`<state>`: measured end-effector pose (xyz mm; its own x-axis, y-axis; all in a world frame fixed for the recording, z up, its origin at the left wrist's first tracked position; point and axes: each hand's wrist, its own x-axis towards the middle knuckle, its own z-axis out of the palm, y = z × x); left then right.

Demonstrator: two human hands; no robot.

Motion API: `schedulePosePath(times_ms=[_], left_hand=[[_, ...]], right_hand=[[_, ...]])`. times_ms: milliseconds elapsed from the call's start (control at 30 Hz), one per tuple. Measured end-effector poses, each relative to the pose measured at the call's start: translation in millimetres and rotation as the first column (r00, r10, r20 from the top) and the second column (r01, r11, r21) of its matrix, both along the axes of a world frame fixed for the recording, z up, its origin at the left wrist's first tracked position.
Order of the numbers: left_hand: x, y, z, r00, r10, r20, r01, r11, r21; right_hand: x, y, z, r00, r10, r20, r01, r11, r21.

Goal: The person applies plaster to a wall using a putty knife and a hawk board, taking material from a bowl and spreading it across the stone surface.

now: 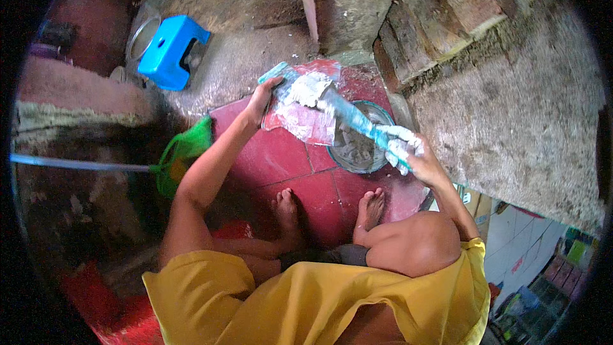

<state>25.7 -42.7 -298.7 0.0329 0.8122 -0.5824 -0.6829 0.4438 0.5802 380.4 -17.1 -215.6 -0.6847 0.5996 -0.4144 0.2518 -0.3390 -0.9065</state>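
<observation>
My right hand (416,154), its fingers coated with white paste, is closed round the handle end of a teal tool (354,117) smeared with the same paste. At the other end, my left hand (260,101) pinches a teal end piece; whether it is the same tool or a second piece, I cannot tell. A thick lump of white paste (310,88) sits between my hands. Under it is a flat reddish sheet (300,121) streaked with white. Below the tool, near my right hand, a round clear-rimmed basin (359,153) holds grey-white paste.
Red floor tiles (274,156) lie under my bare feet. A blue plastic stool (167,51) stands at the far left, with a green net (182,156) on a pale pole nearer. Wooden planks (440,13) and a rough concrete slab (517,102) border the right side.
</observation>
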Motion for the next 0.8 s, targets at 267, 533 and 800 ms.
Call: schedulePosePath(times_ms=[267,533,800], left_hand=[[-23.1,-25.0,14.9,0.977,0.164,-0.135,-0.165,0.986,0.006],[-66.0,-32.6,43.4,0.924,0.29,-0.25,-0.257,0.953,0.159],[-95.8,-36.7,-3.9,0.857,0.499,-0.13,-0.439,0.838,0.324]], right_hand=[[-36.7,4.9,26.6,0.857,-0.288,-0.427,0.116,0.916,-0.385],[-118.2,32.6,16.7,0.875,-0.387,-0.291,0.226,0.858,-0.461],[-211.4,57.2,-101.0,0.424,-0.716,-0.555,0.816,0.568,-0.109]])
